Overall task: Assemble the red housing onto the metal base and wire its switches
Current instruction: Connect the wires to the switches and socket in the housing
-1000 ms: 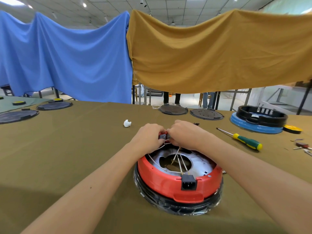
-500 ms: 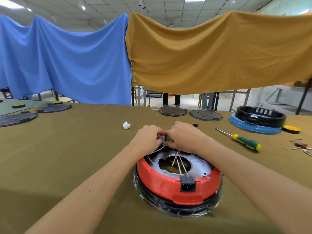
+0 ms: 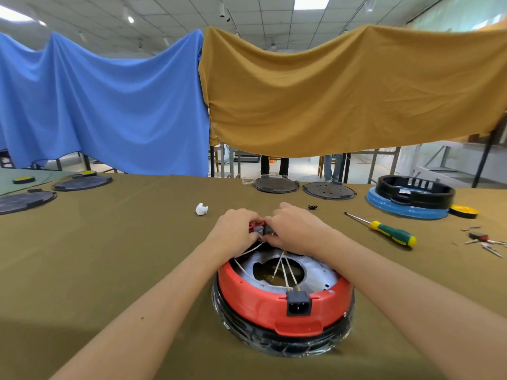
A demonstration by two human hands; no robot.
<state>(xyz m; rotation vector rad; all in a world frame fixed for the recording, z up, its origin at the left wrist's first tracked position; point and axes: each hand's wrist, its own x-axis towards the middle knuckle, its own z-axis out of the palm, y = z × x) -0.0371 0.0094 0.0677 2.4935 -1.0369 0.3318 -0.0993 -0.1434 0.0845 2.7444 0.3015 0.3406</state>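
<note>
At the far rim of the red housing (image 3: pixel 274 305), which sits on its metal base (image 3: pixel 321 275) on the olive-covered worktop (image 3: pixel 109 256), my left hand (image 3: pixel 236 231) and right hand (image 3: pixel 295 229) meet, the fingers of both curled around a small grey switch (image 3: pixel 259 230) pinched between them. White wires (image 3: pixel 282 267) run from under my hands across the housing's open centre to the black power socket (image 3: pixel 298 303) on its near wall. To the right of the housing lies a green-and-yellow screwdriver (image 3: pixel 389 231), and beyond its far-left side a small white part (image 3: pixel 201 209).
</note>
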